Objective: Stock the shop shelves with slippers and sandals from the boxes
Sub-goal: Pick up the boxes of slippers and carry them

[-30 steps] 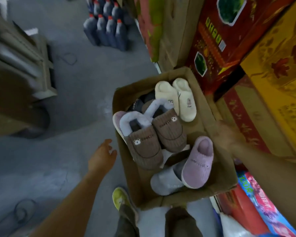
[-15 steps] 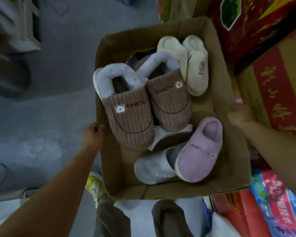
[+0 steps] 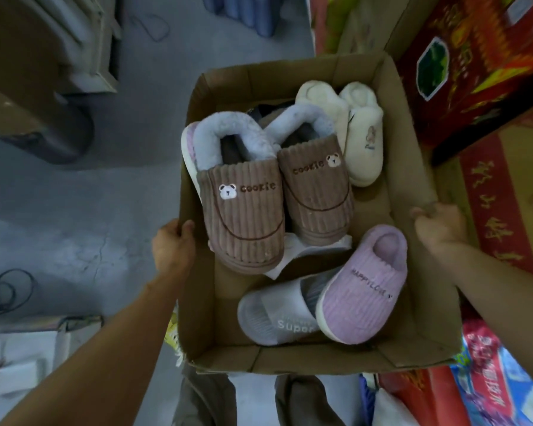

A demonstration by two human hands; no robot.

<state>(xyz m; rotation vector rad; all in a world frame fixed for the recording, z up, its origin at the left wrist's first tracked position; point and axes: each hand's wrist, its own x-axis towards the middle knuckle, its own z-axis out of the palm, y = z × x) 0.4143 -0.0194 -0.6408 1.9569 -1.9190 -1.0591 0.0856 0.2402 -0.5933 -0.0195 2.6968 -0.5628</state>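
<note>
Both my hands are on the open cardboard box, held above the grey concrete floor. My left hand grasps the left wall, thumb hooked over the rim, fingers outside. My right hand grasps the right wall, fingers curled over the top edge.

Inside the box:
- Pair of brown corduroy slippers, pale fleece lining, bear patch and "cookie" on each; side by side at the centre and left, toes toward me.
- Pair of cream fleece slippers in the far right corner, touching the right brown one.
- Single lilac corduroy slipper near the right, lettered across the toe, lying partly over a white slide sandal marked "Super".
- A white piece between the brown pair and the sandal; what it is, I cannot tell.
- Something dark behind the brown pair, too hidden to name.

Red and yellow printed cartons are stacked just right of the box. Printed bags lie at lower right. A black cable loops on the floor at left.
</note>
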